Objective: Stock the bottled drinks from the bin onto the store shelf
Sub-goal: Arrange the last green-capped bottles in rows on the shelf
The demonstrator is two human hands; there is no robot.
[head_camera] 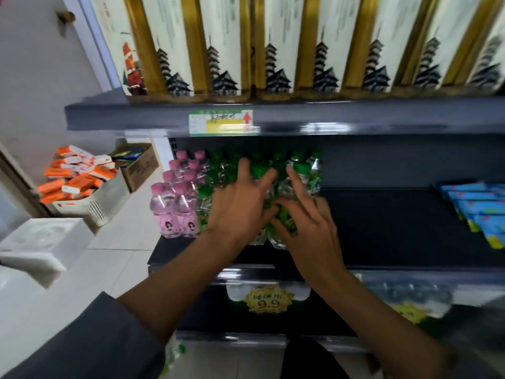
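On the dark middle shelf [382, 228] stand several clear bottles with green caps [302, 170], and left of them several bottles with pink caps and pink labels [175, 209]. My left hand [237, 203] lies over the green-capped bottles with its fingers spread across their tops. My right hand [308, 222] presses against a green-labelled bottle [284, 214] at the front of the group, fingers spread along its side. The image is blurred, so I cannot tell whether either hand grips a bottle. No bin is in view.
Tall cream-and-gold boxes [273, 50] fill the shelf above. Blue packets [481, 212] lie at the shelf's right end. A yellow 9.9 price tag [269, 302] hangs on the shelf below. On the floor to the left are a basket of orange boxes [76, 184] and a white foam box [41, 242].
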